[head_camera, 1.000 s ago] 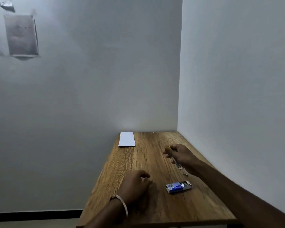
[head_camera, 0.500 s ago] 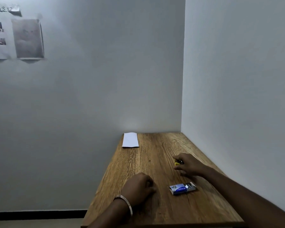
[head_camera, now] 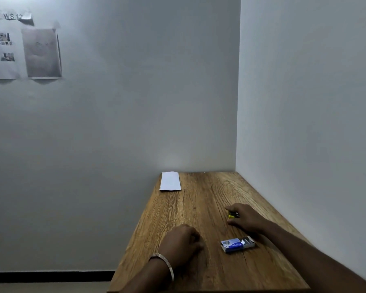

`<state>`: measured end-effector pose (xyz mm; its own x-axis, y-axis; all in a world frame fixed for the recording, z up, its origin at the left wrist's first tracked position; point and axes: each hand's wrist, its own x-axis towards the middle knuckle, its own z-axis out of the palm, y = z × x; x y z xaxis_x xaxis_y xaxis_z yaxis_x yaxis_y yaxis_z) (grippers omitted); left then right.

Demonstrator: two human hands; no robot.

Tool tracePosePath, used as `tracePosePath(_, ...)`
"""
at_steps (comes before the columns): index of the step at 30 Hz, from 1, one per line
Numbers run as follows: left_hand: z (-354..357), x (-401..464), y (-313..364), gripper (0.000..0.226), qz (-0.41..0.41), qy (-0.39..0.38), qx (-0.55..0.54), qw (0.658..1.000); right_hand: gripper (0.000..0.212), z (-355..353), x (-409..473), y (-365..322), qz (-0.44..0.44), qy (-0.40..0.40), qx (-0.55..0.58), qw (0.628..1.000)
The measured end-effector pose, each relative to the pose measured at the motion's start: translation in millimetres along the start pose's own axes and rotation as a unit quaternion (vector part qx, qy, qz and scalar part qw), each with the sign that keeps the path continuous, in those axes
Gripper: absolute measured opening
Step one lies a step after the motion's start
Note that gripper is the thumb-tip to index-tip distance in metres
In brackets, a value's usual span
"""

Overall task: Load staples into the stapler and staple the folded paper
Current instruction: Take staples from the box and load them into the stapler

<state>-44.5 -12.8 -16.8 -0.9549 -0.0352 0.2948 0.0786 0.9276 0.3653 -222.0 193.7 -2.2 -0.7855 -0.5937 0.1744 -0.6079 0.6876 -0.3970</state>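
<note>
A small yellow and black stapler [head_camera: 232, 215] lies on the wooden table [head_camera: 199, 208] under my right hand [head_camera: 244, 217], whose fingers and thumb curl around it; most of it is hidden. A blue staple box [head_camera: 237, 245], its tray slid partly open, sits just in front of that hand. My left hand [head_camera: 181, 242] rests on the table as a closed fist, left of the box, with nothing visible in it. The folded white paper [head_camera: 170, 181] lies at the far left corner of the table.
The table stands in a corner, with a white wall [head_camera: 304, 123] along its right edge and another behind it. Its left edge drops off to the floor. Printed sheets [head_camera: 41, 52] hang on the back wall at upper left.
My right hand has lowered the stapler from the air down onto the table and now covers it. My left fist has stayed put. The view has shifted slightly.
</note>
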Motion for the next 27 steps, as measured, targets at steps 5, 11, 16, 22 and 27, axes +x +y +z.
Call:
tracePosePath(5, 1.0, 0.7, -1.0, 0.034, -0.007, -0.003, -0.006, 1.0, 0.059, 1.2, -1.9, -1.9, 0.004, 0.0, -0.002, 1.0)
tracePosePath(11, 2.1, -0.7, -1.9, 0.033, -0.006, 0.0, -0.008, 1.0, 0.063, -0.8, -4.6, -6.0, -0.001, -0.019, -0.034, 0.999)
tracePosePath(16, 2.4, -0.5, -4.8, 0.033, -0.009, 0.007, -0.016, 1.0, 0.06, 1.5, -6.0, -17.0, -0.015, 0.01, -0.063, 0.998)
tracePosePath(22, -11.1, 12.4, -23.9, 0.033, -0.011, 0.046, 0.011, 0.999, 0.059, 7.2, 5.9, -44.3, -0.074, 0.032, -0.077, 0.994)
tracePosePath(27, -28.0, 43.6, -48.2, 0.047, -0.039, 0.045, 0.064, 0.996, 0.069, 17.9, 36.2, -64.3, -0.103, 0.027, -0.091, 0.99)
